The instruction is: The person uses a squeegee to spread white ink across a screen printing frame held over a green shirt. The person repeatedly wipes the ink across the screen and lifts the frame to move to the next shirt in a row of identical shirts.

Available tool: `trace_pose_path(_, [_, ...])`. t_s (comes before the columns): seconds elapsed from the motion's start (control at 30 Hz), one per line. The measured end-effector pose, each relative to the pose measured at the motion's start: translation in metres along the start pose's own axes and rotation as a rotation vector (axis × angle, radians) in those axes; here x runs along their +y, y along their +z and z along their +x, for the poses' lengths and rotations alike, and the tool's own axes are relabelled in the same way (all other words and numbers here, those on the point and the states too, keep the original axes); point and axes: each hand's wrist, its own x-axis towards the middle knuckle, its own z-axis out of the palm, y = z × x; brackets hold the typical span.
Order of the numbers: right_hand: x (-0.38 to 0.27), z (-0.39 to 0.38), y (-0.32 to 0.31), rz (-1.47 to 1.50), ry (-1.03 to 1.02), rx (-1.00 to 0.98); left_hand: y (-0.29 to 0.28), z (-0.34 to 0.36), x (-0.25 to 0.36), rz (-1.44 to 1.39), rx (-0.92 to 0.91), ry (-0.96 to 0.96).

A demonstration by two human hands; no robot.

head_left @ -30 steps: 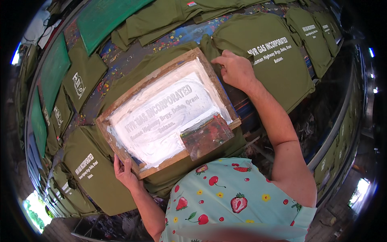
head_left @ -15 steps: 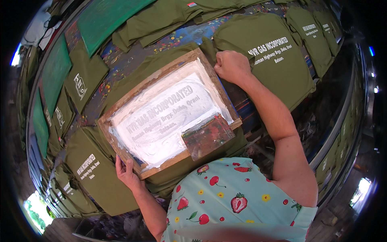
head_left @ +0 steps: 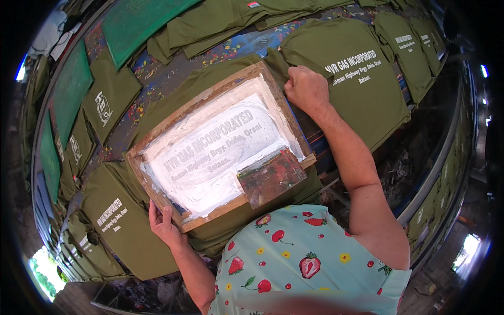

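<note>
A wooden screen-printing frame (head_left: pixel 220 210) lies tilted over an olive green shirt (head_left: pixel 178 102). White ink coats its mesh, and lettering shows through. My left hand (head_left: pixel 166 226) grips the frame's near left corner, thumb on top, fingers partly hidden beneath. A paint-stained squeegee (head_left: pixel 273 181) rests across the frame's near right side, its edge in the white ink. Just beyond the frame's right side, my right hand (head_left: pixel 307 90) is closed in a fist beside the bunched sleeve of another olive shirt (head_left: pixel 357 100). What its fingers hold, if anything, is hidden.
Printed olive shirts (head_left: pixel 126 220) lie along the paint-spattered table (head_left: pixel 152 84) on both sides. Green boards (head_left: pixel 136 26) stand at the far left. More folded olive cloth (head_left: pixel 210 31) lies along the far side. A metal rail (head_left: pixel 430 178) curves along the right.
My right fist has shifted slightly right, away from the frame's edge. The frame, the squeegee and my left hand stay almost as they were.
</note>
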Motion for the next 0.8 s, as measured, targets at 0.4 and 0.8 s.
trace_pose_path(0.4, [-0.001, 0.002, 0.001, -0.031, 0.02, -0.035, -0.003, 0.002, -0.005, -0.013, -0.006, 0.007])
trace_pose_path(0.8, [-0.028, -0.055, -0.095, 0.546, -0.349, -0.001, -0.002, 0.002, -0.005, 0.002, 0.016, 0.016])
